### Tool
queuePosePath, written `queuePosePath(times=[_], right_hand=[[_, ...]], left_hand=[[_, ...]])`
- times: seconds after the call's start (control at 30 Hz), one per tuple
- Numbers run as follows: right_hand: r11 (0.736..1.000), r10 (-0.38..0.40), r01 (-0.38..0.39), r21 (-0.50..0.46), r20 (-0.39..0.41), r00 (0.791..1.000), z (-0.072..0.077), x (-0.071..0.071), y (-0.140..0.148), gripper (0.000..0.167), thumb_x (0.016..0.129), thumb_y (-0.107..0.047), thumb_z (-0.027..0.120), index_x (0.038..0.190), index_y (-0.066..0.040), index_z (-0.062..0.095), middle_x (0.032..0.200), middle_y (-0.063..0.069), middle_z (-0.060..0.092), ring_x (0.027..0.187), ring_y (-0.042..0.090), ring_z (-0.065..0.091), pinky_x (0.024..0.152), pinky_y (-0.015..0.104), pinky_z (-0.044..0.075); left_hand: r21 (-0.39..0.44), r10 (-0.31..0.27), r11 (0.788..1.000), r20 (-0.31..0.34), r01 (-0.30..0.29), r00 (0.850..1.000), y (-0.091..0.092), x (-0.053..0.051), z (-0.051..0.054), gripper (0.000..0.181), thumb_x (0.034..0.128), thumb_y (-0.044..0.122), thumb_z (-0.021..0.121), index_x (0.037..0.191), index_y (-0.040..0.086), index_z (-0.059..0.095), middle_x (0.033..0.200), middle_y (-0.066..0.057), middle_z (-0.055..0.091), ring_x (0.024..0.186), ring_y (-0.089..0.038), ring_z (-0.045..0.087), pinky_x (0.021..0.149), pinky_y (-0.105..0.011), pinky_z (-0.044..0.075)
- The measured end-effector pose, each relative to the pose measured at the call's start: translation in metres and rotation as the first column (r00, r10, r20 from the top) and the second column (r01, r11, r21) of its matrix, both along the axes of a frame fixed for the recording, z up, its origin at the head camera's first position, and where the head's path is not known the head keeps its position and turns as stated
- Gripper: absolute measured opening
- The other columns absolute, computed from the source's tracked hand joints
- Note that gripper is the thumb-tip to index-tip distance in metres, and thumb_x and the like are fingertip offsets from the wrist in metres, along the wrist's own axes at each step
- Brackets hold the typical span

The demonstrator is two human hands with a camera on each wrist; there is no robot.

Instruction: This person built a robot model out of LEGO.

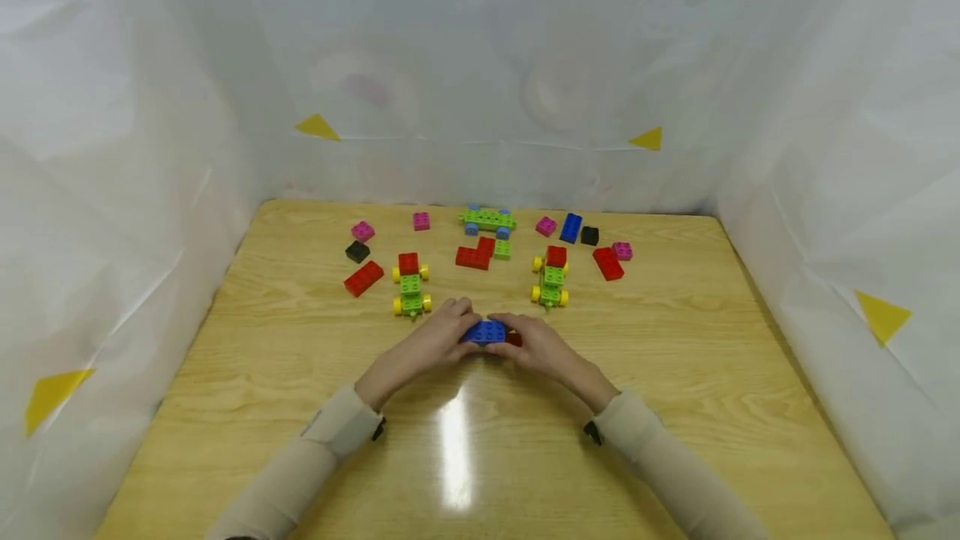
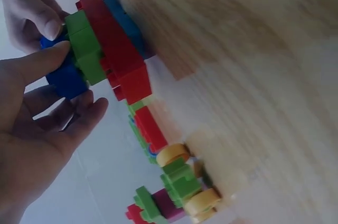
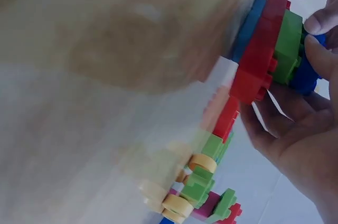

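Note:
A stack of toy building bricks stands at the middle of the table. From the bottom up it has a blue brick [image 2: 125, 24], a long red brick [image 2: 119, 49], a green brick [image 2: 84, 47] and a blue brick [image 1: 486, 332] on top. My left hand [image 1: 446, 332] grips the left end of the top blue brick, thumb on the near side and fingers on the far side. On its right part, my right hand [image 1: 536, 344] holds the same brick between thumb and fingers. One end of the red brick juts out under the right hand.
Beyond the hands stand two yellow-wheeled brick cars, one left [image 1: 411, 283] and one right [image 1: 552, 277]. A blue-wheeled green base [image 1: 487, 220] lies farther back, with red bricks [image 1: 476, 254] before it. Loose pink, black, red and blue bricks flank them. White sheeting [image 1: 480, 65] encloses the table.

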State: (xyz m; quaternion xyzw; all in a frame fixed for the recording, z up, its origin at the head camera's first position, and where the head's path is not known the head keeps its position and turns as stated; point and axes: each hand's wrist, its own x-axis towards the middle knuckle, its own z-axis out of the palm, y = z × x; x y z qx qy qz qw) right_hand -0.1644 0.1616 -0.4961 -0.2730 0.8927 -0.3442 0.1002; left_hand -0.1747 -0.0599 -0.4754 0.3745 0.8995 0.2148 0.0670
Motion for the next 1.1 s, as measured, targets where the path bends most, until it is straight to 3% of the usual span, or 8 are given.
queuePosePath(times=[0.13, 0.27, 0.37, 0.63, 0.83, 1.1], right_hand=[[1.0, -0.012, 0.012, -0.023, -0.019, 1.0, -0.002, 0.002, 0.0, 0.043, 0.093, -0.038, 0.062, 0.127, -0.012, 0.057, 0.119, 0.001, 0.064, 0.094, 0.009, 0.059, 0.085, 0.029, 0.052], [0.996, 0.005, -0.008, -0.092, -0.024, 1.0, -0.002, 0.002, 0.0, 0.034, 0.093, -0.03, 0.064, 0.122, -0.012, 0.062, 0.114, 0.0, 0.066, 0.091, 0.009, 0.06, 0.082, 0.032, 0.053], [0.993, 0.021, -0.026, -0.113, -0.047, 0.999, -0.001, 0.001, -0.001, 0.034, 0.093, -0.028, 0.065, 0.122, -0.011, 0.063, 0.113, 0.002, 0.067, 0.09, 0.01, 0.061, 0.081, 0.034, 0.054], [0.994, 0.038, -0.046, -0.103, -0.082, 0.996, -0.003, -0.001, 0.0, 0.035, 0.094, -0.029, 0.062, 0.123, -0.009, 0.062, 0.114, 0.005, 0.067, 0.089, 0.01, 0.061, 0.078, 0.027, 0.053], [0.995, 0.039, -0.05, -0.083, -0.128, 0.991, -0.011, 0.003, 0.002, 0.04, 0.095, -0.033, 0.06, 0.126, -0.008, 0.06, 0.116, 0.005, 0.066, 0.092, 0.009, 0.063, 0.079, 0.026, 0.053], [0.999, 0.005, -0.011, -0.053, -0.109, 0.994, -0.002, 0.004, -0.003, 0.037, 0.093, -0.028, 0.064, 0.123, -0.007, 0.061, 0.117, 0.006, 0.066, 0.099, 0.014, 0.064, 0.081, 0.026, 0.053]], left_hand=[[0.1, 0.03, 0.994, 0.078, -0.038, 0.996, -0.005, 0.0, -0.009, 0.035, 0.0899, 0.02, 0.07, 0.121, 0.004, 0.062, 0.108, -0.005, 0.051, 0.099, -0.017, 0.049, 0.086, -0.033, 0.046], [0.184, 0.066, 0.978, 0.172, -0.098, 0.983, -0.008, 0.002, -0.018, 0.036, 0.0889, 0.018, 0.071, 0.122, 0.007, 0.061, 0.109, -0.003, 0.051, 0.099, -0.014, 0.051, 0.089, -0.032, 0.047], [0.225, 0.083, 0.966, 0.2, -0.128, 0.976, -0.008, 0.003, -0.021, 0.035, 0.0887, 0.014, 0.071, 0.122, 0.006, 0.061, 0.11, -0.003, 0.051, 0.102, -0.015, 0.052, 0.093, -0.034, 0.046], [0.239, 0.096, 0.961, 0.191, -0.141, 0.977, -0.008, 0.002, -0.022, 0.037, 0.0892, 0.016, 0.07, 0.123, 0.006, 0.061, 0.111, -0.004, 0.053, 0.1, -0.014, 0.053, 0.089, -0.033, 0.047], [0.234, 0.065, 0.966, 0.184, -0.108, 0.981, -0.011, 0.003, -0.021, 0.039, 0.0889, 0.019, 0.071, 0.125, 0.007, 0.06, 0.112, -0.004, 0.053, 0.099, -0.014, 0.053, 0.088, -0.032, 0.047], [0.245, 0.048, 0.965, 0.17, -0.089, 0.984, -0.015, 0.004, -0.017, 0.044, 0.0904, 0.016, 0.069, 0.131, 0.003, 0.056, 0.115, -0.006, 0.052, 0.101, -0.014, 0.053, 0.089, -0.033, 0.047]])
